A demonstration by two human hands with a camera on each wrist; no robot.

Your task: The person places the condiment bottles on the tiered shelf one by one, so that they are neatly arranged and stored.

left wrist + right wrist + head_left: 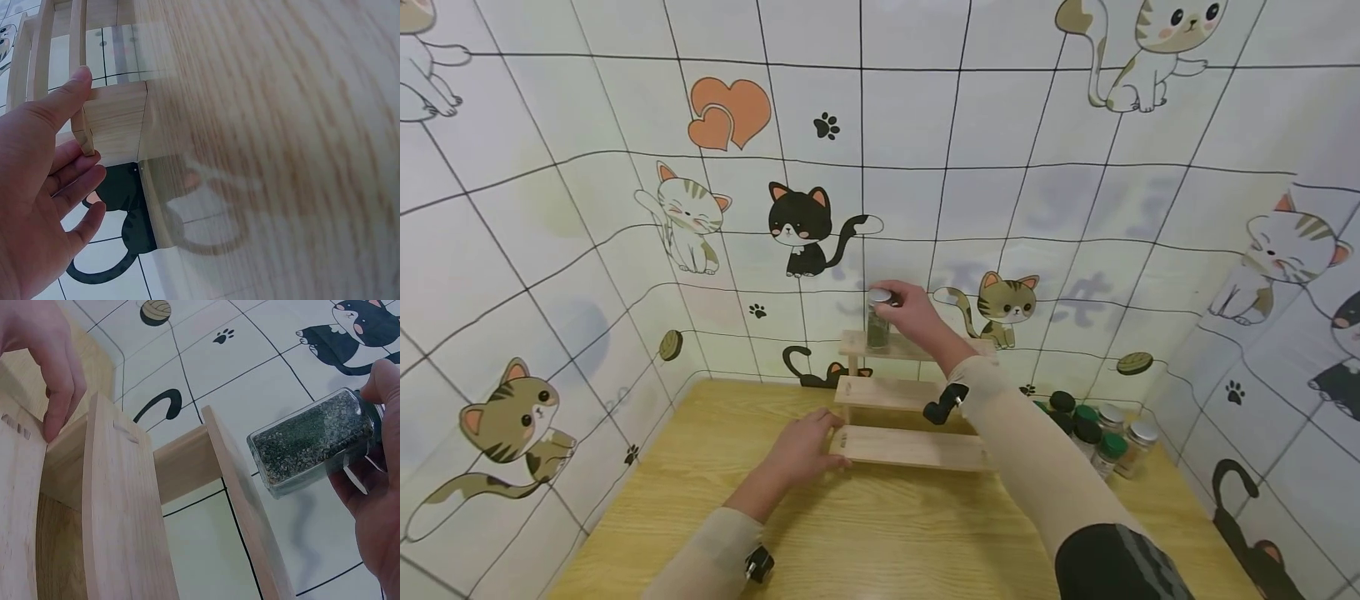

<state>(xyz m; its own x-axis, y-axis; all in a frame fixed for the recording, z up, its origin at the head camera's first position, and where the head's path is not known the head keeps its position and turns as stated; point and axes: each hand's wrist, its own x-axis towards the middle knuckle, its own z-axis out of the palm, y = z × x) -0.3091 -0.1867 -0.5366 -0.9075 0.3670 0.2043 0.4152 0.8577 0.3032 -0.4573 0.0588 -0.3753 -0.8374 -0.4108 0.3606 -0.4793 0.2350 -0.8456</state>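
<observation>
- right hand [917, 317] totally pinching the glass jar [877, 329] by its lid [879, 295], body dangling just below
- left hand [801, 446] gripping the wooden rack [917, 447] on its right

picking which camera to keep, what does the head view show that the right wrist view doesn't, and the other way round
Only the head view shows the group of capped spice jars at the table's right, the orange heart prints and the person's beige sleeves.

Only the right wrist view shows the separate green flakes of dried herb clearly.

Both show the right hand holding the glass herb jar, the left hand touching the three-tier wooden shelf and the cat-print wall.
</observation>
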